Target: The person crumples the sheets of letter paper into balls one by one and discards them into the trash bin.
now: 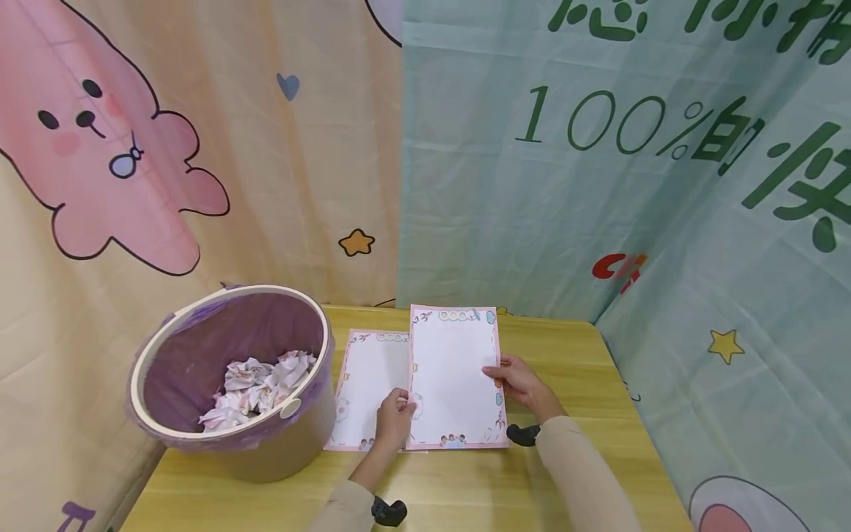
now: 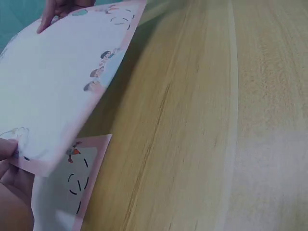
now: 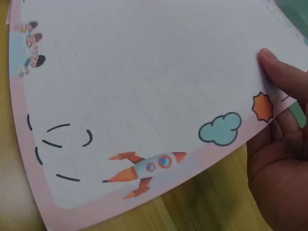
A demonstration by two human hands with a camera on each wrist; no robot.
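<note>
Both hands hold one sheet of decorated paper (image 1: 455, 377) above the table. It has a pink border with small cartoons, among them a rocket (image 3: 154, 168) and a cloud (image 3: 221, 129). My left hand (image 1: 394, 420) pinches its left edge between thumb and fingers. On the right edge, my right hand (image 1: 525, 384) grips it, thumb on the front and fingers behind. A similar sheet (image 1: 372, 384) lies on the table to the left, partly covered by the held one; its corner (image 2: 94, 154) shows in the left wrist view.
A round bin (image 1: 279, 443) with a purple liner stands on the table's left side. Several crumpled papers (image 1: 249, 384) lie inside it. The wooden table (image 1: 558, 340) meets printed curtains (image 1: 492, 222) at the back and right. Each wrist wears a black device (image 1: 523, 435).
</note>
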